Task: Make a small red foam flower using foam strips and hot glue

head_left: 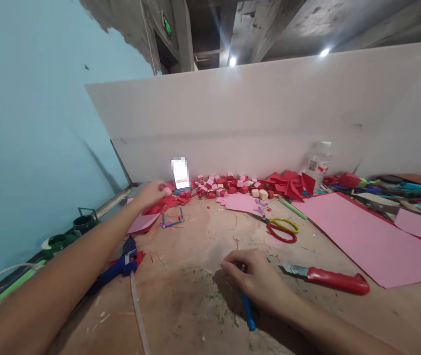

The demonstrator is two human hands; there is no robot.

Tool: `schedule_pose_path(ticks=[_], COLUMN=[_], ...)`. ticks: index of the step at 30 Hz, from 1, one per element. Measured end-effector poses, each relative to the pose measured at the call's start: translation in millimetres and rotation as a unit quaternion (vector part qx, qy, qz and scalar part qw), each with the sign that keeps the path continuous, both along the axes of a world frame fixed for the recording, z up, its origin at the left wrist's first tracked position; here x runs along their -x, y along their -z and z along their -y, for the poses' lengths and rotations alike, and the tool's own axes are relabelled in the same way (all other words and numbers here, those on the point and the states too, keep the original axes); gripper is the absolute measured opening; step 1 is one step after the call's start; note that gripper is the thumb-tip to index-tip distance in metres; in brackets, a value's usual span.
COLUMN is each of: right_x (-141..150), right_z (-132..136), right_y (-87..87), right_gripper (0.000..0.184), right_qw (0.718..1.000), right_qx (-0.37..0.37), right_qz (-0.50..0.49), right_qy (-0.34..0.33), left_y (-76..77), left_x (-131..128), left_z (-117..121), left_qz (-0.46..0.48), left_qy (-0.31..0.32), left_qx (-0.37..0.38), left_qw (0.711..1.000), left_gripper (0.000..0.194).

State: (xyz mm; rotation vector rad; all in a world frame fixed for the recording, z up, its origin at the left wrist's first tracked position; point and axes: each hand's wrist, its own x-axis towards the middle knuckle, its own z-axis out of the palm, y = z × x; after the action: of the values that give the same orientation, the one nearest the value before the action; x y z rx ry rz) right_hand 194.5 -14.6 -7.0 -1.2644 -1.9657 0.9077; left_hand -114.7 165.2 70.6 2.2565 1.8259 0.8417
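The wooden table (pixel 181 305) fills the lower part of the frame, firm but strewn with scraps. A large pink sheet (pixel 366 236) lies at the right; it looks thin and easily creased, best lifted by two opposite edges.

Right of centre, in the lower half, the right hand (pixel 257 276) is closed on a blue stick (pixel 247 311), thumb and fingers curled in, with the lower end jutting out below the palm. At upper left of centre, the left hand (pixel 151 193) reaches over red paper (pixel 160 204), which seems light and foldable and would suit a pinch at the edge. The red-handled knife (pixel 338 281), just right of the right hand, looks stiff and the heavier tool; its handle is the only safe place to grip.

The blue stick appears light, fairly rigid and smooth, so it may roll between the fingers; a pinch around the middle should steady it. Smallest is a pink piece (pixel 168 190) at the left fingertips, probably almost weightless; whether they are clamped on it I cannot tell.
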Motion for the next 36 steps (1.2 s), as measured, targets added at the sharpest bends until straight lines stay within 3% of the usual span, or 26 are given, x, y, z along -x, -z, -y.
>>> schedule_pose_path(ticks=[5,8,11,15,19,26,31,36], right_x=[-1.1,-2.4,-1.9,1.9,3.9,3.3,3.0,5.7], right_z=[0.2,0.0,0.3,2.3,3.4,1.6,0.1,0.7], right_y=[-1.7,-2.3,-0.4,5.9,11.3,8.7,9.0,9.5], right_gripper=[0.025,0.026,0.026,0.024,0.022,0.022,0.021,0.023], right_qw=[1.0,1.0,1.0,1.0,0.999,0.999,0.998,0.999], right_qx=[-0.003,-0.008,-0.013,-0.017,-0.044,-0.039,-0.049,-0.028], right_qz=[0.005,0.003,-0.001,-0.009,-0.005,0.009,0.019,0.015], right_qy=[0.002,0.009,0.0,-0.021,-0.023,-0.021,-0.017,-0.023], left_y=[16.8,23.9,22.0,15.2,24.7,50.3,50.4,47.9], left_x=[-105.9,-132.2,-112.6,-52.9,-19.9,-30.2,-26.5,-30.6], left_z=[-12.2,-17.4,-33.9,-60.8,-74.9,-88.7,-97.6,-94.2], left_qz=[-0.03,-0.041,-0.065,-0.114,-0.168,-0.226,-0.26,-0.276], left_qy=[0.165,0.183,0.129,0.011,0.003,0.054,0.034,0.057], left_qx=[0.027,0.011,0.001,0.007,0.041,0.045,0.038,0.036], left_qw=[0.985,0.982,0.99,0.993,0.985,0.972,0.964,0.959], left_gripper=[0.029,0.041,0.038,0.034,0.034,0.034,0.035,0.033])
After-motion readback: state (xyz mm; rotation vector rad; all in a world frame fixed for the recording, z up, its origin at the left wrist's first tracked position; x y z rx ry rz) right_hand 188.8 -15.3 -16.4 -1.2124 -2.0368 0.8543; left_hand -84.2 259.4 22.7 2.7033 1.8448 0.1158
